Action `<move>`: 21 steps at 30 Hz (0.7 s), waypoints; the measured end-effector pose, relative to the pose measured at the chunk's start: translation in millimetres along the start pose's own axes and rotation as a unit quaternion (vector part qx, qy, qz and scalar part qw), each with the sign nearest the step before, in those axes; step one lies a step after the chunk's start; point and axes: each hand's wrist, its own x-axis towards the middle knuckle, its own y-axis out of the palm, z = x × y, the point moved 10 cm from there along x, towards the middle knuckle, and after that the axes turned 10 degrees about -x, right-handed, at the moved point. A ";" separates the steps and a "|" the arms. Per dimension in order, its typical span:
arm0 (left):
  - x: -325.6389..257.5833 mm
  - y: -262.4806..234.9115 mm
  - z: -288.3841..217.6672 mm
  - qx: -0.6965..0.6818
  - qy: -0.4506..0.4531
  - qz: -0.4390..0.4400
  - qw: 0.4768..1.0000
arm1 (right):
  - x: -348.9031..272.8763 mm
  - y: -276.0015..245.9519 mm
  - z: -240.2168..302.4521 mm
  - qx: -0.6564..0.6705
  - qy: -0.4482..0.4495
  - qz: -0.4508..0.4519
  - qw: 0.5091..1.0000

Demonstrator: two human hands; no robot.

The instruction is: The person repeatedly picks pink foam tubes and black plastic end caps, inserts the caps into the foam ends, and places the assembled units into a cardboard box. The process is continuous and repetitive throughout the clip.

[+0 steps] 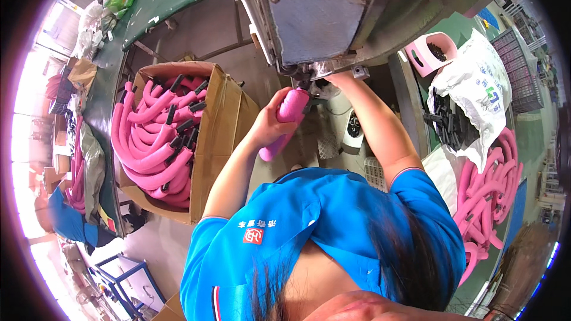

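Pink foam piece: a short foam-covered tube (285, 122) is gripped in the left hand (270, 120), its upper end held up against the underside of the grey machine (315, 18)
Left hand: fingers wrapped tight around the tube's upper half, thumb side toward the machine
Right hand: reaches up to the metal fitting (333, 71) under the machine — the hand itself is mostly hidden there, so whether it grips anything cannot be told
Done pile: the cardboard box (223, 119) on the person's left is well filled with curved pink tubes (157, 137) that carry black end pieces, which reads as finished work
Left to do: a heap of pink tubes (491, 190) lies on the right, beside a white sack (476, 95) spilling black parts (443, 122), and a pink tray (425, 53) holds more small black pieces
Progress: judged from the two piles, the job looks somewhere around the middle — one tube is at the machine now, and plenty wait on the right
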 end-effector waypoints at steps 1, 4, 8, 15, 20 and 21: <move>0.4 0.8 -4.4 0.008 -0.013 0.007 1.000 | -2.4 -1.0 -7.5 0.014 0.015 0.015 1.000; 3.5 -1.4 -4.5 0.061 -0.031 0.028 0.997 | -7.2 -0.8 -20.8 0.034 0.042 0.044 0.998; 13.8 -8.1 12.8 0.085 -0.030 0.062 0.994 | 3.1 2.1 -45.1 0.025 0.074 0.082 0.994; 12.9 -7.1 12.0 0.088 -0.019 0.046 0.995 | -24.5 48.9 -99.2 -0.195 0.150 0.051 0.968; 13.3 -4.8 9.0 0.097 -0.027 0.058 0.993 | -29.7 75.4 -109.9 -0.222 0.189 0.016 0.956; 11.1 -8.8 10.5 0.103 -0.032 0.052 0.993 | -31.2 77.8 -112.6 -0.219 0.189 0.021 0.957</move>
